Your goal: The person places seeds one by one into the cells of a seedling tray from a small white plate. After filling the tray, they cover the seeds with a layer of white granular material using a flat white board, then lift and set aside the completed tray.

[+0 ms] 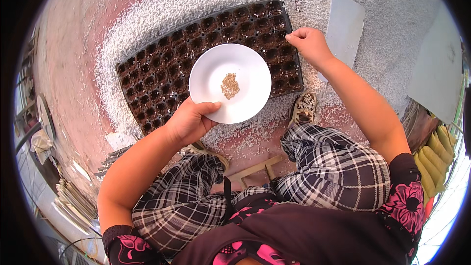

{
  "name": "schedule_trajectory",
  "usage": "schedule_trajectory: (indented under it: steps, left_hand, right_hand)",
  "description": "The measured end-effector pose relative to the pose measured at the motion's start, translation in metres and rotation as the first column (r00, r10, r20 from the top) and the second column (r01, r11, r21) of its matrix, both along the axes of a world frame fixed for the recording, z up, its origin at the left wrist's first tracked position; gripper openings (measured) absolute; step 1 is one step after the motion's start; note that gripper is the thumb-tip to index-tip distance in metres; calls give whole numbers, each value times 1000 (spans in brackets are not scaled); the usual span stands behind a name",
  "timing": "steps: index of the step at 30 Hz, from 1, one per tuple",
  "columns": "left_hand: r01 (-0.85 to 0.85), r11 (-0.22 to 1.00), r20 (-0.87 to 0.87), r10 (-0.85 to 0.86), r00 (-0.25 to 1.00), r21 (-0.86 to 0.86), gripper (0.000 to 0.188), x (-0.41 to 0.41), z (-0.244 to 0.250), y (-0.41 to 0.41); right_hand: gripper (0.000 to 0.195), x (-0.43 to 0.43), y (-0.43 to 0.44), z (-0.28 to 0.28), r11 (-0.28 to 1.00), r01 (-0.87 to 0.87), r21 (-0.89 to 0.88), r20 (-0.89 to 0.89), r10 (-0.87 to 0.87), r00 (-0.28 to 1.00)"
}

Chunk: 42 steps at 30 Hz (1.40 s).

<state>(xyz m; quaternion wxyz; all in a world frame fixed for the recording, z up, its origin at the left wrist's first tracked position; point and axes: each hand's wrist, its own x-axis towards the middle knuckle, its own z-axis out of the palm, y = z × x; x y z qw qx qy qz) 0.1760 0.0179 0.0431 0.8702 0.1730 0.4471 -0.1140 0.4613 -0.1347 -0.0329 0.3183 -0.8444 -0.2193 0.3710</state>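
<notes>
My left hand (193, 119) grips the near-left rim of a round white plate (254, 88), thumb on top and fingers beneath. A small heap of tan seeds (230, 86) lies at the plate's middle. Beneath the plate sits a black plastic seedling tray (158, 60), its many cells filled with dark potting soil that has hollows pressed into it. The plate hides part of the tray's near side. At the tray's right edge, my right hand (311, 46) has its thumb and forefinger pinched together; anything between the fingertips is too small to make out.
White granules, like perlite, (121, 44) are spread around the tray over the reddish floor. A flat grey board (344, 29) lies right of my right hand, and a larger pale panel (436, 66) stands farther right. Stacked trays or sheets (75, 204) are at lower left.
</notes>
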Motion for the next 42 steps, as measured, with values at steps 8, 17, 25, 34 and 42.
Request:
schedule_trajectory:
  steps: [8, 17, 25, 34, 42]
  left_hand:
    - [-18, 1000, 22, 18, 1000, -7, 46, 1, 0, 4]
    - [20, 998, 94, -14, 995, -54, 51, 11, 4, -3]
    - [55, 997, 76, -51, 996, -59, 49, 16, 8, -7]
    - [52, 997, 40, -50, 998, -49, 49, 11, 1, -8]
    - [11, 1000, 53, -10, 999, -20, 48, 10, -3, -3]
  right_hand:
    - [26, 2, -4, 18, 996, 86, -9, -296, -85, 952]
    - [38, -63, 28, 75, 979, -144, 145, -560, 202, 803]
    - [40, -66, 32, 74, 977, -175, 119, -462, 210, 862]
    - [15, -60, 14, 65, 985, -24, 169, -345, 82, 935]
    - [18, 12, 23, 6, 994, 66, 92, -15, -65, 998]
